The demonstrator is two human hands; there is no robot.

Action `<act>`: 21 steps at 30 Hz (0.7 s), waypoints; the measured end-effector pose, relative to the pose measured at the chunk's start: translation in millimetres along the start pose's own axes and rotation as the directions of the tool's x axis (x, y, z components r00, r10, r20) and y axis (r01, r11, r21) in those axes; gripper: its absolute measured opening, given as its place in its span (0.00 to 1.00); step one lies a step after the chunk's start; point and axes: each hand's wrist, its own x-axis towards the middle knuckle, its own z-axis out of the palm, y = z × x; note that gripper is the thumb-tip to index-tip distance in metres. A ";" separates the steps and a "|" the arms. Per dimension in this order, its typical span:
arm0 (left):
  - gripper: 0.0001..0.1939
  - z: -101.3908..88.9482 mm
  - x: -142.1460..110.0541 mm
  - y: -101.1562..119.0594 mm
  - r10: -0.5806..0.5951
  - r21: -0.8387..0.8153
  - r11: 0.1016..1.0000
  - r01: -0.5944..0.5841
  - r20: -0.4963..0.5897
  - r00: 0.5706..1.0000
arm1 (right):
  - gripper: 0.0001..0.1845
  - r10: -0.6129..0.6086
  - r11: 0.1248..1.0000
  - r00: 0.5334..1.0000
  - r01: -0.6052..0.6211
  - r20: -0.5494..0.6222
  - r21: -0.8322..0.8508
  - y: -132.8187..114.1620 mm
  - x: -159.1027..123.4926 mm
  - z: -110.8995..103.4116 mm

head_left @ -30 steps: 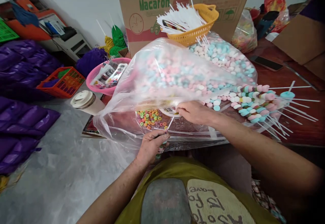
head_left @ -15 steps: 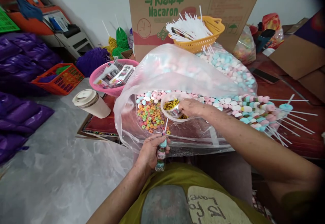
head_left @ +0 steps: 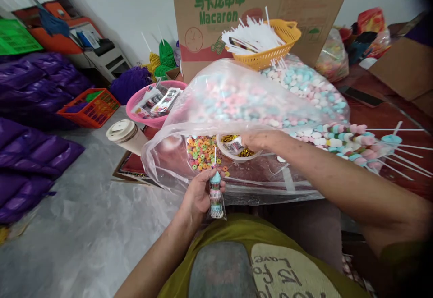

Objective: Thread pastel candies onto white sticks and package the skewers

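My left hand (head_left: 199, 193) is closed round a wrapped candy skewer (head_left: 216, 199), held upright near my lap. Its clear sleeve is gathered at the top, where a white stick pokes out. My right hand (head_left: 254, 141) reaches into a white plastic bowl (head_left: 220, 149) on the table, its fingertips hidden. Gold twist ties (head_left: 246, 153) and small printed labels (head_left: 233, 145) lie in that bowl. Ring-shaped candies (head_left: 202, 153) in several colours are just left of it. A large clear plastic bag (head_left: 216, 129) drapes over the pastel candies behind.
Loaded skewers (head_left: 352, 140) lie at the right, sticks outward. A yellow basket (head_left: 260, 60) of white sticks stands behind, before a cardboard box (head_left: 257, 0). At left are a pink basket (head_left: 135, 108) of packets and a lidded cup (head_left: 130, 138). A phone (head_left: 361, 96) lies at the back right.
The view has shifted slightly. The bag's front edge hangs lower, covering more candies behind the bowl. My left hand has turned the skewer more upright; my right hand is still in the bowl.
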 end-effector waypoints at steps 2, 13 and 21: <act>0.06 -0.1 1.7 4.2 -0.015 -0.015 1.000 0.015 -0.003 1.000 | 0.17 0.050 0.997 0.999 -0.049 0.014 -0.060 -2.5 -4.4 -6.6; 0.04 18.8 8.2 0.8 -0.019 0.027 1.000 0.017 0.077 0.997 | 0.08 0.059 0.888 0.992 -0.104 -0.112 -0.447 -31.3 -50.3 -29.8; 0.10 42.5 4.3 -9.4 0.034 0.092 0.994 -0.053 0.205 0.978 | 0.13 0.050 0.905 0.994 -0.002 -0.101 0.425 -37.1 -121.9 25.5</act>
